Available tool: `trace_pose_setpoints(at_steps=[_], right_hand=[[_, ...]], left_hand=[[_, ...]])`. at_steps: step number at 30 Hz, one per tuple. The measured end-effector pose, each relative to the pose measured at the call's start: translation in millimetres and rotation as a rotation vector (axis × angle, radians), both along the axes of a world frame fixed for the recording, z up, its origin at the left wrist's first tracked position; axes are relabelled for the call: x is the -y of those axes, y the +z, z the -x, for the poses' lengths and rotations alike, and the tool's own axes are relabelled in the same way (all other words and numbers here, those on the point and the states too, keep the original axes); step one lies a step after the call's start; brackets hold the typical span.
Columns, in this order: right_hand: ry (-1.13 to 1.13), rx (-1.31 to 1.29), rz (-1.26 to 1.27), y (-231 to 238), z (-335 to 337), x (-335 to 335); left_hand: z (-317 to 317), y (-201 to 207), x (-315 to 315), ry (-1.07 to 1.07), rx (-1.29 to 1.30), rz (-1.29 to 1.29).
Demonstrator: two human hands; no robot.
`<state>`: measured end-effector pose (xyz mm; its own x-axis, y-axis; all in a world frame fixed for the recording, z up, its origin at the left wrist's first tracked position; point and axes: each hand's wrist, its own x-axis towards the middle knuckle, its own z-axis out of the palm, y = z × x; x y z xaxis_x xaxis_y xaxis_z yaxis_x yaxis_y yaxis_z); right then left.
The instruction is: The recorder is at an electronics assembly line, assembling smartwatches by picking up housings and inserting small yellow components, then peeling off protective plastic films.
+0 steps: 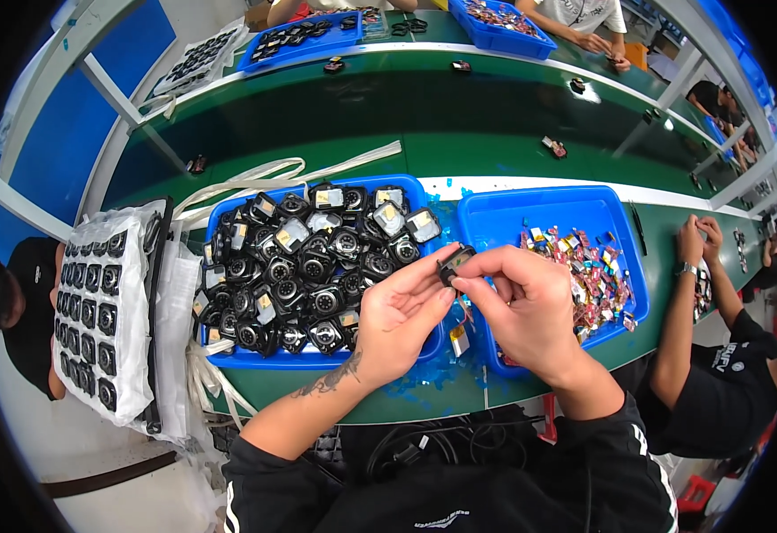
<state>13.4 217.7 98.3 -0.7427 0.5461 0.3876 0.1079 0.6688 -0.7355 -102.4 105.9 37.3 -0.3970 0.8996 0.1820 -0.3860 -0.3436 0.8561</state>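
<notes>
- In the head view, a small black squarish watch-like case is held between both hands, above the gap between two trays
- By the half-curled left hand, it is gripped between thumb and fingertips
- By the right hand, thumb and forefinger pinched closed, its near right edge is held
- Neither hand is nearer; the case's long axis seems slanted up-right, partly hidden
- At left, a blue plastic tray is heaped with black cases
</notes>
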Motion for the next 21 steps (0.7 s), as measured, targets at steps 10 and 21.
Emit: trace_pose_setpoints(at_steps=[10, 21], right_hand=[[-0.003, -0.018, -0.06, 3.5, 2.0, 1.3], [0.022, -0.002, -0.173, 1.2, 5.2, -5.3]], left_hand=[[-1.7, 0.7, 2.8, 0.0, 0.006, 0.089], [-5.0, -0.4, 3.6, -0.007, -0.012, 0.05]])
